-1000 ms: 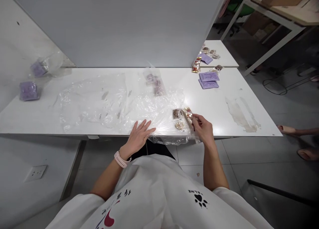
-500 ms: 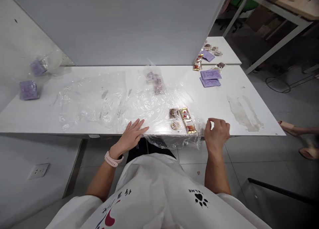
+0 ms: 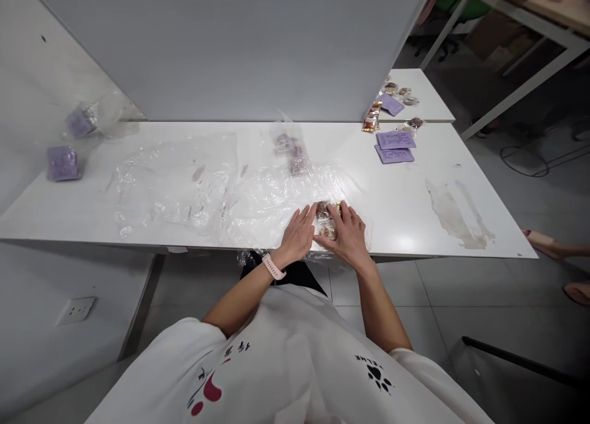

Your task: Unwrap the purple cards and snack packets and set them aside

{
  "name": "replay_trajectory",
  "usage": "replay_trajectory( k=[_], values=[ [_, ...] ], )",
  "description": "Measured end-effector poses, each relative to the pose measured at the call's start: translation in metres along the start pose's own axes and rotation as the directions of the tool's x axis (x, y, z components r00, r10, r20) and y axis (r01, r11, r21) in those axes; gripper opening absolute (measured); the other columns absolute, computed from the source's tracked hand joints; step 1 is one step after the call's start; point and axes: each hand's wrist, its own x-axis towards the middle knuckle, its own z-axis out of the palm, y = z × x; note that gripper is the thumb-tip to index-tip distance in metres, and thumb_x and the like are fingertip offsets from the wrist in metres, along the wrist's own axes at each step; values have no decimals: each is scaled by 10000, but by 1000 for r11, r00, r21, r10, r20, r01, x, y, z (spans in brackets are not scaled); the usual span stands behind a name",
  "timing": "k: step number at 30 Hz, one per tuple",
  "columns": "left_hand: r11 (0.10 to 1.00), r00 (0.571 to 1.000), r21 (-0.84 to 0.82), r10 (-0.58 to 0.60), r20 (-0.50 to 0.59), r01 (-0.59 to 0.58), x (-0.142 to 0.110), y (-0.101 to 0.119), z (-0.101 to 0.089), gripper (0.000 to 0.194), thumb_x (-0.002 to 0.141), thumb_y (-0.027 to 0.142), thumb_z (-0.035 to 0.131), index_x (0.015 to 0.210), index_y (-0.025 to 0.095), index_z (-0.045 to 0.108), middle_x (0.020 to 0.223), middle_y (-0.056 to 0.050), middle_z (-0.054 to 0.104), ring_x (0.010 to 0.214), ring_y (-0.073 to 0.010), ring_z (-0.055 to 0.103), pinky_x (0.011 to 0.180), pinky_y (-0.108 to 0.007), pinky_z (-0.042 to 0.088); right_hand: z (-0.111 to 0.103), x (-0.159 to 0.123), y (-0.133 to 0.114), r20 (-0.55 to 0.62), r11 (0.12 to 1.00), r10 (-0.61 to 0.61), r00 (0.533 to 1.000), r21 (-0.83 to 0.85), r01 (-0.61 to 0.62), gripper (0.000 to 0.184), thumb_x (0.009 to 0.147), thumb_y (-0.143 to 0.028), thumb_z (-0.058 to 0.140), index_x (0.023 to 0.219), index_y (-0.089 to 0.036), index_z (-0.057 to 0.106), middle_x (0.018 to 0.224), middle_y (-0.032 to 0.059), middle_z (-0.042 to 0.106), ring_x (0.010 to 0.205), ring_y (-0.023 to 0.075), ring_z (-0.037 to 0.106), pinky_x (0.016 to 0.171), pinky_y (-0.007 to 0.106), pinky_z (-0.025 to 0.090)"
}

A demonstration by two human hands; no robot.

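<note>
My left hand (image 3: pixel 298 233) lies with its fingers stretched out together on the clear plastic film, its fingertips at the left side of a small brown wrapped packet (image 3: pixel 322 211). Over the right side of the same group, my right hand (image 3: pixel 349 235) is spread, with thumb and fingers apart and slightly bent. Between its thumb and index finger shows a round item in a clear wrapper (image 3: pixel 328 230). A gold sachet (image 3: pixel 338 207) is mostly hidden under the right fingers. The thin plastic film (image 3: pixel 258 193) spreads beneath and hangs over the table's front edge.
Farther back on the film stands a clear bag with reddish items (image 3: pixel 295 153). Purple sachets (image 3: pixel 395 147) and another gold sachet (image 3: pixel 371 117) lie at the back right. Purple packs (image 3: pixel 63 163) sit at the far left. A grey partition (image 3: pixel 239 49) rises behind the white table (image 3: pixel 401 221).
Both hands have moved inward to the wrapped packets, the left going right and the right going left. My right hand has opened from a pinch and now covers most of the gold sachet.
</note>
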Motion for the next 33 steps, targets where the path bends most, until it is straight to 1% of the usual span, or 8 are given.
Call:
replay_trajectory(
  k=[5,10,13,21,24,26,29,33],
  values=[
    [994,997,77,73,1,-72,-6,-7,-3,627,1011,152,167,1604,201,-33,1563,-96,424,1529,-182,206,1255,-500,164,-15,18,13,25,1000,-22,999,2,22,567,932,-414,492,1483,-295,432,1532,105,430,1260,362,446,953,520,434],
    [986,996,143,88,-12,-85,-7,-4,-3,671,991,115,194,1593,173,-96,1573,-120,402,1527,-168,214,1261,-481,160,-4,34,3,-89,997,-22,996,-82,14,552,928,-526,512,1430,-295,516,1451,133,491,1145,366,471,891,511,438],
    [980,997,187,73,-12,-69,-6,-3,-2,649,1003,135,180,1593,157,-90,1610,-146,322,1522,-187,232,1256,-485,171,3,39,-3,-132,1000,-10,991,-11,8,436,931,-391,535,1354,-306,595,1365,97,555,1085,306,510,860,425,457],
    [927,1000,375,17,-18,-9,-8,-2,-1,544,1051,366,277,1570,202,272,1620,-57,323,1535,-267,186,1255,-533,163,4,35,-1,-352,999,39,935,40,-26,475,824,-59,524,1179,-306,720,1260,58,630,1001,204,623,845,348,453],
    [903,1000,430,10,-21,0,-9,-2,-3,533,1054,396,275,1532,179,363,1625,-64,307,1531,-270,201,1253,-529,192,1,34,4,-445,955,187,876,292,-56,373,833,-104,570,1099,-287,757,1199,54,647,869,159,641,756,313,485],
    [895,1000,446,13,-16,-5,-9,-1,-4,536,1055,403,273,1529,173,373,1621,-71,313,1528,-270,212,1251,-531,206,-3,34,9,-415,816,322,851,578,-26,257,837,-217,649,1058,-273,766,1169,53,650,874,158,647,711,292,515],
    [888,1000,459,17,-17,-8,-9,0,-4,536,1057,403,266,1534,179,366,1621,-72,312,1528,-266,215,1251,-533,209,-11,37,19,-169,392,536,827,917,-67,328,740,-335,793,1055,-252,756,1084,43,693,874,166,671,699,286,561],
    [883,1000,470,6,-5,-3,-9,0,-3,538,1059,400,257,1538,177,358,1628,-63,297,1532,-261,200,1258,-526,193,-22,40,42,174,-95,640,748,985,-148,457,592,-280,896,1016,-226,733,921,-2,731,702,108,663,615,218,579]
  ],
)
